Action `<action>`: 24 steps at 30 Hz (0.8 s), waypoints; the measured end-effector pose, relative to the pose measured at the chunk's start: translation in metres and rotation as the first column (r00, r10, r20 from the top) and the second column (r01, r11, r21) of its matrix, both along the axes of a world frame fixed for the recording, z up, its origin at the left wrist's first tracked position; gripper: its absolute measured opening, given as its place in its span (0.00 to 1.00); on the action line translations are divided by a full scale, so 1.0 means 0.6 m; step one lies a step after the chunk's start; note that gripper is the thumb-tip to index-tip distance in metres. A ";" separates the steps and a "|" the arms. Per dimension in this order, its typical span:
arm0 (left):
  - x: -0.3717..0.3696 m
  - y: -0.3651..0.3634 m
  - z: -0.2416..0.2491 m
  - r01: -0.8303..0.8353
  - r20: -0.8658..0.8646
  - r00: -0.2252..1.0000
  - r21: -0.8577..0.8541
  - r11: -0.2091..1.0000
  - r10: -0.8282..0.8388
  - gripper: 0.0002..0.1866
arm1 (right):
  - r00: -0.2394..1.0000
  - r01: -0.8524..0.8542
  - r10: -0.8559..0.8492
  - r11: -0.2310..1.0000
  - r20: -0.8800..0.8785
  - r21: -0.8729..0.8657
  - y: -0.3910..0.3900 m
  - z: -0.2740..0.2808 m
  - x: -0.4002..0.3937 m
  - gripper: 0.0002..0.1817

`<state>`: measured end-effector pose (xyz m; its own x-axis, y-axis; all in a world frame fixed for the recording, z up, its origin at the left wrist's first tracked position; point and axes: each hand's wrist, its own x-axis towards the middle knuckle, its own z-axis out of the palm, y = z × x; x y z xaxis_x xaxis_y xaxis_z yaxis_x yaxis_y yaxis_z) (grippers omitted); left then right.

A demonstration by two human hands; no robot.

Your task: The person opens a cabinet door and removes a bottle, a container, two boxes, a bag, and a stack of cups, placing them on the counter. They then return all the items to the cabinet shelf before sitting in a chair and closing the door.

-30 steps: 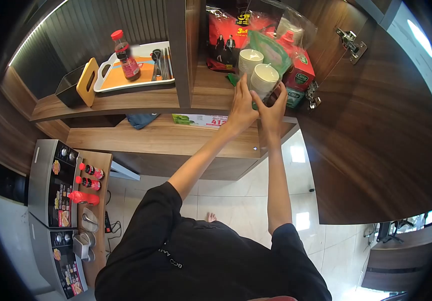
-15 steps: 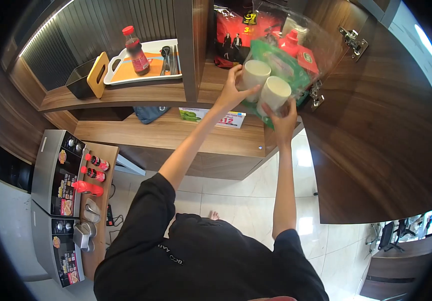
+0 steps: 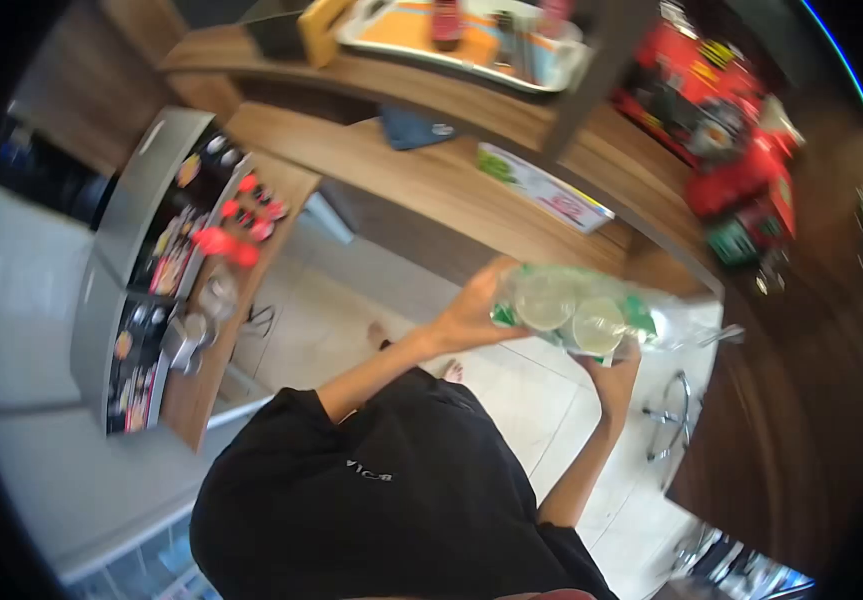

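Note:
A clear plastic pack of paper cups (image 3: pixel 641 318) with green print hangs in front of me, away from the shelf edge. Inside it, the round ends of two white cup stacks (image 3: pixel 546 300) face up. My left hand (image 3: pixel 473 312) grips the pack's left end. From below, my right hand (image 3: pixel 613 378) is closed on its near side, fingers partly hidden by the pack. The view is smeared by motion.
Red packages (image 3: pixel 741 125) fill the cabinet shelf at upper right, beside the open wooden door (image 3: pixel 791 400). A white tray (image 3: pixel 411 52) holds a bottle and utensils. Two ovens (image 3: pixel 166 215) and red bottles (image 3: pixel 226 245) stand left. Below is tiled floor (image 3: pixel 511 420).
Both hands have brought the cup pack out of the cabinet, down and towards me, tipping it nearly level. The camera view has turned, and the red packages remain on the shelf.

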<state>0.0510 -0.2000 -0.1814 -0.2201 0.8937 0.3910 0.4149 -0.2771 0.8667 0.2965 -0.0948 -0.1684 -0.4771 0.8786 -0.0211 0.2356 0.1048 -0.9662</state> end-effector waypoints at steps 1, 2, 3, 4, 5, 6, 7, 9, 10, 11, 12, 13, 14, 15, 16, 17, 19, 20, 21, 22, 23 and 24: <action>-0.003 -0.026 -0.032 -0.064 -0.030 0.998 -0.035 0.997 0.063 0.35 | 0.998 -0.032 0.034 0.999 0.049 -0.039 -0.003 -0.029 -0.023 0.35; -0.009 -0.055 -0.062 -0.118 -0.058 0.992 -0.065 0.991 0.114 0.34 | 0.988 -0.131 0.133 0.991 0.077 -0.036 -0.010 -0.051 -0.052 0.33; -0.036 -0.099 -0.094 -0.215 -0.034 0.977 -0.172 0.961 0.213 0.34 | 0.954 -0.227 0.193 0.965 0.228 0.132 -0.038 -0.083 -0.110 0.33; -0.043 -0.135 -0.124 -0.267 -0.009 0.961 -0.269 0.925 0.275 0.34 | 0.941 -0.287 0.256 0.951 0.223 0.118 -0.047 -0.107 -0.144 0.34; -0.055 -0.164 -0.151 -0.309 0.015 0.941 -0.366 0.878 0.338 0.34 | 0.922 -0.346 0.318 0.933 0.221 0.102 -0.054 -0.130 -0.175 0.34; -0.074 -0.186 -0.178 -0.359 0.001 0.916 -0.440 0.823 0.400 0.34 | 0.904 -0.391 0.364 0.916 0.226 0.090 -0.060 -0.156 -0.209 0.36; -0.094 -0.207 -0.203 -0.404 -0.017 0.887 -0.512 0.758 0.461 0.33 | 0.882 -0.437 0.411 0.896 0.230 0.078 -0.067 -0.181 -0.244 0.38; -0.126 -0.235 -0.217 -0.506 -0.025 0.810 -0.534 0.677 0.586 0.33 | 0.840 -0.527 0.495 0.841 0.222 0.120 -0.077 -0.225 -0.312 0.40; -0.145 -0.244 -0.219 -0.569 -0.008 0.762 -0.485 0.664 0.647 0.33 | 0.822 -0.565 0.529 0.806 0.212 0.177 -0.080 -0.241 -0.348 0.39; -0.166 -0.253 -0.222 -0.628 0.012 0.713 -0.434 0.646 0.701 0.33 | 0.804 -0.595 0.560 0.769 0.203 0.235 -0.082 -0.262 -0.384 0.39; -0.190 -0.263 -0.232 -0.664 -0.081 0.712 -0.401 0.631 0.698 0.34 | 0.754 -0.657 0.618 0.713 0.224 0.245 -0.073 -0.300 -0.418 0.35; -0.208 -0.268 -0.243 -0.699 -0.082 0.675 -0.393 0.598 0.734 0.35 | 0.713 -0.700 0.660 0.690 0.234 0.185 -0.072 -0.297 -0.457 0.35; -0.225 -0.270 -0.253 -0.728 -0.084 0.639 -0.385 0.566 0.765 0.35 | 0.674 -0.735 0.698 0.667 0.242 0.124 -0.070 -0.294 -0.496 0.35; -0.244 -0.270 -0.261 -0.756 -0.085 0.604 -0.376 0.536 0.792 0.36 | 0.636 -0.764 0.732 0.642 0.247 0.063 -0.068 -0.292 -0.536 0.34; -0.265 -0.267 -0.267 -0.758 -0.014 0.581 -0.372 0.535 0.814 0.38 | 0.646 -0.761 0.727 0.638 0.231 0.118 -0.061 -0.311 -0.576 0.34; -0.289 -0.262 -0.274 -0.760 0.059 0.557 -0.367 0.537 0.828 0.40 | 0.644 -0.759 0.724 0.646 0.247 0.083 -0.050 -0.326 -0.609 0.34; -0.345 -0.247 -0.291 -0.753 0.141 0.544 -0.351 0.556 0.827 0.41 | 0.639 -0.748 0.715 0.663 0.285 0.014 -0.036 -0.317 -0.686 0.34; -0.382 -0.236 -0.303 -0.744 0.151 0.560 -0.341 0.575 0.815 0.40 | 0.678 -0.728 0.702 0.681 0.217 0.073 -0.022 -0.338 -0.721 0.34; -0.420 -0.227 -0.314 -0.731 0.163 0.577 -0.333 0.595 0.800 0.40 | 0.713 -0.701 0.685 0.702 0.149 0.126 -0.005 -0.368 -0.751 0.34; -0.467 -0.217 -0.318 -0.688 0.089 0.646 -0.362 0.629 0.758 0.39 | 0.727 -0.681 0.661 0.727 0.185 0.081 0.014 -0.391 -0.778 0.36; -0.517 -0.202 -0.318 -0.639 0.021 0.713 -0.393 0.661 0.701 0.39 | 0.742 -0.655 0.632 0.755 0.225 0.037 0.031 -0.406 -0.798 0.38; -0.558 -0.188 -0.310 -0.624 -0.002 0.726 -0.422 0.658 0.688 0.38 | 0.789 -0.601 0.588 0.799 0.179 0.025 0.032 -0.399 -0.813 0.39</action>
